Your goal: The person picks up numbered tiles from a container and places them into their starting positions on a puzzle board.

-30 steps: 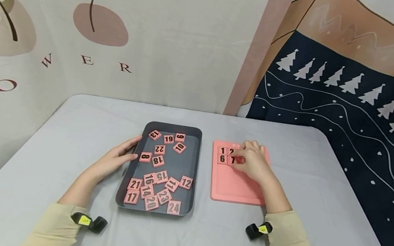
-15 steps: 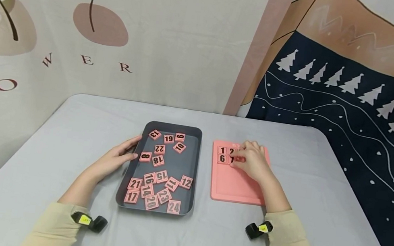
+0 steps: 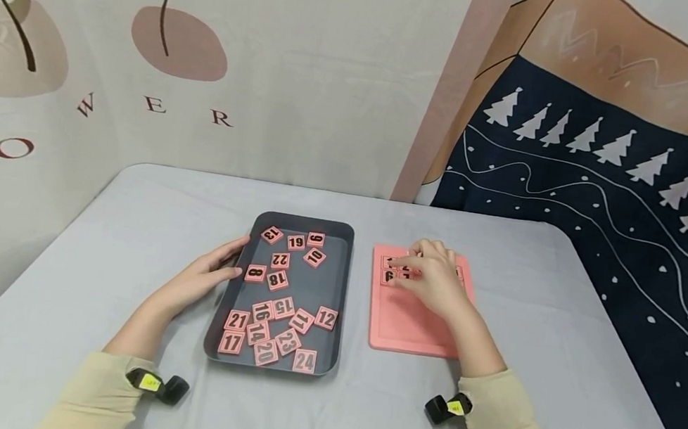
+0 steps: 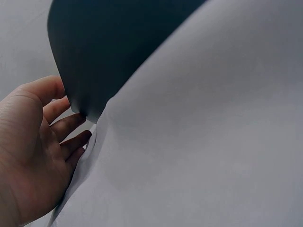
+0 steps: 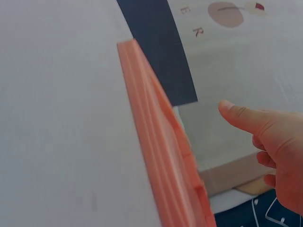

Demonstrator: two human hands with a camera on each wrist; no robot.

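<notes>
My left hand [image 3: 207,272] touches the left side of a dark grey tray [image 3: 318,288]; in the left wrist view, its relaxed fingertips lie against the tray's outer wall [image 4: 109,47]. Several pink number tiles, such as 12 [image 3: 326,318] and 8 [image 3: 255,274], lie scattered in the tray. To its right is a pink number board [image 3: 410,328]. Over the board's upper part hovers my right hand [image 3: 438,285], thumb and index finger spread above the tiles 6 [image 3: 389,277] and 1. Nothing shows between its fingers in the right wrist view, and it hides much of the upper rows.
A white cloth covers the table [image 3: 158,222]. Behind it hangs a pale curtain [image 3: 319,98] with flower prints; a dark cloth [image 3: 577,177] with white trees hangs at right. Each wrist wears a small black camera [image 3: 439,409].
My right hand has let go of the 7 tile, spread its thumb and index finger, and shifted left over the tiles 1 and 6. My left hand stays at the tray.
</notes>
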